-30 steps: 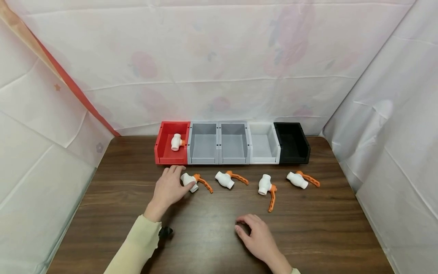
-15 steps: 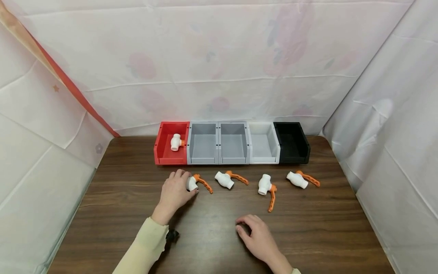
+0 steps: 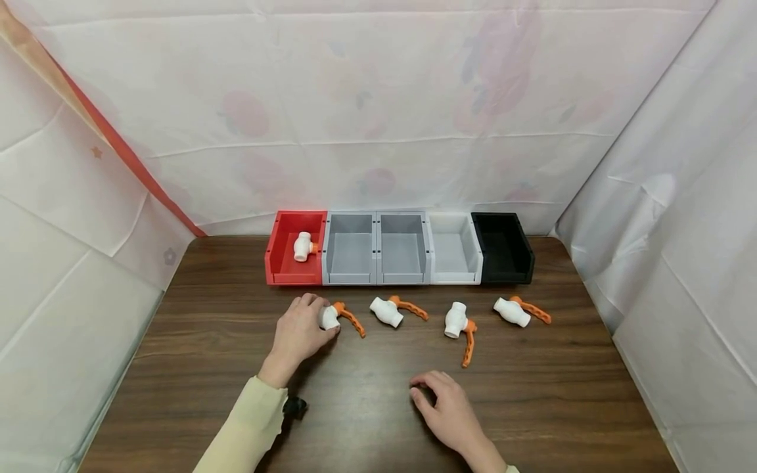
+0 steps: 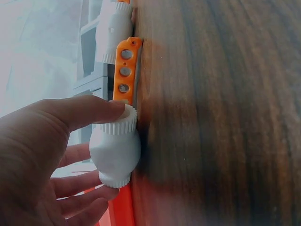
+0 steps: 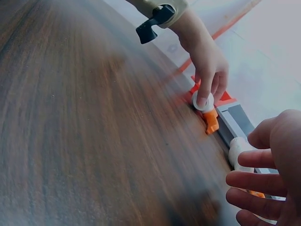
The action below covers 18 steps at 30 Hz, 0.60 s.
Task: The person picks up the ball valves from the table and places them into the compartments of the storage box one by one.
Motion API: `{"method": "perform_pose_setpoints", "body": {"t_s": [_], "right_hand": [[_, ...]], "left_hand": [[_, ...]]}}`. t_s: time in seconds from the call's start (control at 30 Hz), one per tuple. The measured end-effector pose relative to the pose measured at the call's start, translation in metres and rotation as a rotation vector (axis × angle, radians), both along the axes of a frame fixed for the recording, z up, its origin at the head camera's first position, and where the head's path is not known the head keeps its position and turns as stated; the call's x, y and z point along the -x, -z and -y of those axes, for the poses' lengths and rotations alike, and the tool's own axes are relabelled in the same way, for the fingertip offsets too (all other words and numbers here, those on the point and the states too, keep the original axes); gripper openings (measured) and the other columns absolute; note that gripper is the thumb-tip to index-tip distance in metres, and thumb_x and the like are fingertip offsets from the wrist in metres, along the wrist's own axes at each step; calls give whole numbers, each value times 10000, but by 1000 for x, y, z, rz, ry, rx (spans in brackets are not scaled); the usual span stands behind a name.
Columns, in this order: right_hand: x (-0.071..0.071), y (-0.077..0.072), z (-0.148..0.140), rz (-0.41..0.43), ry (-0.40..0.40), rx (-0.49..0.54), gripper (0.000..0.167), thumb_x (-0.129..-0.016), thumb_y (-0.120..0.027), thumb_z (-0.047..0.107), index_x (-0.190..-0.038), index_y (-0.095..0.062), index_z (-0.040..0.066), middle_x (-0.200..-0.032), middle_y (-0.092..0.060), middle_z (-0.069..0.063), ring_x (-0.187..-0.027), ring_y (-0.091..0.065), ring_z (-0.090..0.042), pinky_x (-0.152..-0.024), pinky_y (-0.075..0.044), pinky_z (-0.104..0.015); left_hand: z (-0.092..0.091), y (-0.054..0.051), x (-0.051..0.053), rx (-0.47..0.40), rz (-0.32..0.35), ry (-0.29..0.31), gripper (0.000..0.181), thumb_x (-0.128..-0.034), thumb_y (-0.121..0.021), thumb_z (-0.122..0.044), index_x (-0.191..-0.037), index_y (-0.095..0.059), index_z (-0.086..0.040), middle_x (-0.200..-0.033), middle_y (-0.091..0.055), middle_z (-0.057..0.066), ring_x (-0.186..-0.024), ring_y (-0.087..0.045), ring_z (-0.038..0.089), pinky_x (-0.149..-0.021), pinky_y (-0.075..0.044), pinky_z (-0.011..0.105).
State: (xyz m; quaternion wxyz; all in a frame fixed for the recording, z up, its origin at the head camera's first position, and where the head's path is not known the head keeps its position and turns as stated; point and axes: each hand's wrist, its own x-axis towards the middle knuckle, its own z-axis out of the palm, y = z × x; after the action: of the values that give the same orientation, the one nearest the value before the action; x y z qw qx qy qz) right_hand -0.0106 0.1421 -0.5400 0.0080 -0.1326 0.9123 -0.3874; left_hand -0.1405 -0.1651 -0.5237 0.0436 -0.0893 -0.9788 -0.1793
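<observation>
My left hand (image 3: 299, 330) pinches the leftmost white ball valve (image 3: 329, 318) by its two ends. In the left wrist view the thumb presses one ribbed end of the ball valve (image 4: 115, 149) and fingers lie at the other end. Its orange lever (image 4: 126, 70) points away from the hand, and the valve lies at the table surface. My right hand (image 3: 445, 408) holds nothing, its fingers loosely bent near the front of the table. Three more ball valves lie in a row to the right: one (image 3: 387, 311), another (image 3: 456, 320) and the rightmost (image 3: 512, 312).
Behind the valves stands a row of bins: a red bin (image 3: 284, 266) with a ball valve (image 3: 303, 247) inside, two grey bins, a white bin (image 3: 457, 278) and a black bin (image 3: 507, 272). Fabric curtains (image 3: 378, 98) enclose the wooden table (image 3: 367, 394).
My left hand has moved slightly right and closed round the leftmost ball valve, covering more of its white body. The right hand stays in about the same place.
</observation>
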Motion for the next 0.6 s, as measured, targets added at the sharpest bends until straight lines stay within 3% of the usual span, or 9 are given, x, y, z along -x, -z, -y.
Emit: {"method": "perform_pose_setpoints", "body": {"t_s": [0.27,0.6], "right_hand": [[2,3,-5,-32,34,6,58,-962,-675,240,-996,-721,231,-952,-620,208,-911,-582,-27,-782,-507,-331],[7,2,-17,-17,125,13,64,-938,-704,209,-998,-725,218,-930,-605,215,-885,-585,-51,-771,-499,-318]], "left_hand": [[10,-5,-1,-25,38,-35,547,-694,-891,-377,-1124,-689,-105,-1183,-614,126,-1008,-564,291,-752,-548,511],[3,-28,3,-103,-48,14,521,-685,-889,-354,-1111,-690,-128,-1178,-602,67,-1019,-558,256,-729,-548,483]]}}
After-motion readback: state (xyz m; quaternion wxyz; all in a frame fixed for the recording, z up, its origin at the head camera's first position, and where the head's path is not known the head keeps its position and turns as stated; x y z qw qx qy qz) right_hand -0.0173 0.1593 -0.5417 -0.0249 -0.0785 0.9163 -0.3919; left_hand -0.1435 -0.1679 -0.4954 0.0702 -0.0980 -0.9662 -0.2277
